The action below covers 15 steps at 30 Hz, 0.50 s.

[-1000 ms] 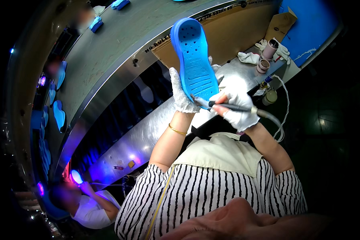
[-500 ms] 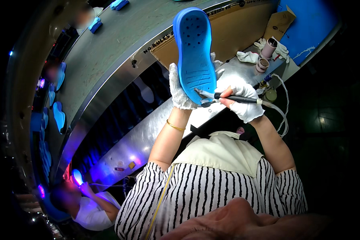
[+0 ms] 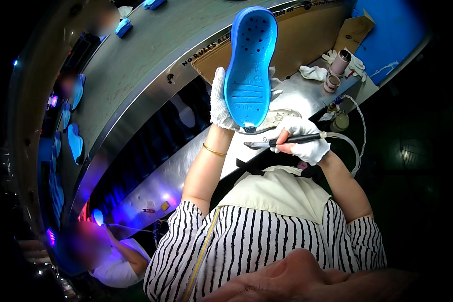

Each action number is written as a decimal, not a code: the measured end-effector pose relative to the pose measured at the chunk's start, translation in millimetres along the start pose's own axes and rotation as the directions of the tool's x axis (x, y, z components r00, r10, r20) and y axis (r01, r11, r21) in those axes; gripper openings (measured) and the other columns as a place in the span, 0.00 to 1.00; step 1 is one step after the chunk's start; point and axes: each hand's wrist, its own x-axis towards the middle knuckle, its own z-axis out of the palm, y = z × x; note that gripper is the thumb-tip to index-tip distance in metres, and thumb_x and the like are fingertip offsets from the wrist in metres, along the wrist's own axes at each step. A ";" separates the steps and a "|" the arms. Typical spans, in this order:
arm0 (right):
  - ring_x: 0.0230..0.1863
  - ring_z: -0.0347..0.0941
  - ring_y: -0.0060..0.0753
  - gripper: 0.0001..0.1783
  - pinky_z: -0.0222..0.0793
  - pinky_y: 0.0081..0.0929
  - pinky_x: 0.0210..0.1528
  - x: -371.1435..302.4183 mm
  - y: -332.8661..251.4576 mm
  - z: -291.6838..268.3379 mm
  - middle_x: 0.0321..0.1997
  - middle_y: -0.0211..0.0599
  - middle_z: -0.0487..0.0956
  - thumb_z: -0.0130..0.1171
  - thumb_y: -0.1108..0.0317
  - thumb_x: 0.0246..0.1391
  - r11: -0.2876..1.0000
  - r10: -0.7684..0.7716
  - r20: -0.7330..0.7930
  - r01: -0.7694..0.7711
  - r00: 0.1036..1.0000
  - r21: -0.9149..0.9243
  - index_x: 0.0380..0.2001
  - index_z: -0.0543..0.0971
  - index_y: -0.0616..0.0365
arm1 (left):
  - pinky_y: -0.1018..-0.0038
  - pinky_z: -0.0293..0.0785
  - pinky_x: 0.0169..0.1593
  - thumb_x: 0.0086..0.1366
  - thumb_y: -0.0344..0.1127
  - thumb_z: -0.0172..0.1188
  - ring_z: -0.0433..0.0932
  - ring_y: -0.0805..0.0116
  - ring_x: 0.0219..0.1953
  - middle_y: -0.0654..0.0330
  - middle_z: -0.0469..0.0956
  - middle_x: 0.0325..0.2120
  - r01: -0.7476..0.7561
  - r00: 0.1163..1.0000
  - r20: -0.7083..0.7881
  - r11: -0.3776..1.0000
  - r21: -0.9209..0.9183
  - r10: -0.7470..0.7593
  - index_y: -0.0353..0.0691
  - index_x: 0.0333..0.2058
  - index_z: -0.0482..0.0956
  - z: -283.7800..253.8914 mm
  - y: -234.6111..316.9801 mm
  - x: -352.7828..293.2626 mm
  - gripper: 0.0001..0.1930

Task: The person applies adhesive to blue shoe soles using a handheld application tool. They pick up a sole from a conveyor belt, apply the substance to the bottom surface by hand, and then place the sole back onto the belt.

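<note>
A blue shoe sole is held up in front of me, its hollow side with small holes and ridges facing me. My gloved left hand is wrapped round its lower part; some of the fingers are behind it. Below and to the right, my gloved right hand grips a glue brush with a black handle and a clear tube running from its rear end. The brush tip points left and is apart from the sole. A pale grey sole lies on the metal table behind my right hand.
A conveyor belt carrying several blue soles curves along the far left. Cardboard stands behind the metal table. Pink cups, white gloves and a jar are at the right. Another person works at lower left.
The brush has left the lower end of the blue sole and moved down and slightly left. The sole has shifted a little right and tilted, uncovering the grey sole.
</note>
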 end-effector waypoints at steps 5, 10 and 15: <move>0.30 0.70 0.18 0.10 0.67 0.19 0.35 10.3 -28.3 -7.7 0.31 0.31 0.76 0.61 0.78 0.47 0.987 -0.091 -0.067 0.081 0.994 -0.139 0.32 0.72 0.58 | 0.55 0.66 0.58 0.63 0.64 0.41 0.68 0.43 0.54 0.35 0.62 0.56 0.085 0.996 0.001 0.996 0.019 -0.085 0.32 0.61 0.56 0.1 3.2 2.0 0.41; 0.34 0.73 0.26 0.08 0.69 0.21 0.37 22.9 -13.3 -9.0 0.36 0.40 0.77 0.61 0.82 0.40 0.903 -0.259 0.004 0.243 0.966 -0.353 0.25 0.75 0.59 | 0.62 0.78 0.44 0.65 0.55 0.48 0.79 0.51 0.39 0.41 0.75 0.41 0.099 0.966 -0.250 0.984 0.145 -0.060 0.27 0.50 0.69 1.5 2.6 7.7 0.31; 0.37 0.74 0.29 0.08 0.70 0.22 0.42 28.7 -0.9 -19.3 0.36 0.39 0.78 0.61 0.81 0.39 0.971 -0.116 0.107 0.135 0.988 -0.196 0.25 0.77 0.60 | 0.69 0.80 0.38 0.65 0.52 0.51 0.80 0.59 0.34 0.46 0.78 0.37 0.200 0.925 -0.371 0.934 0.295 -0.080 0.29 0.46 0.72 5.0 3.4 14.9 0.27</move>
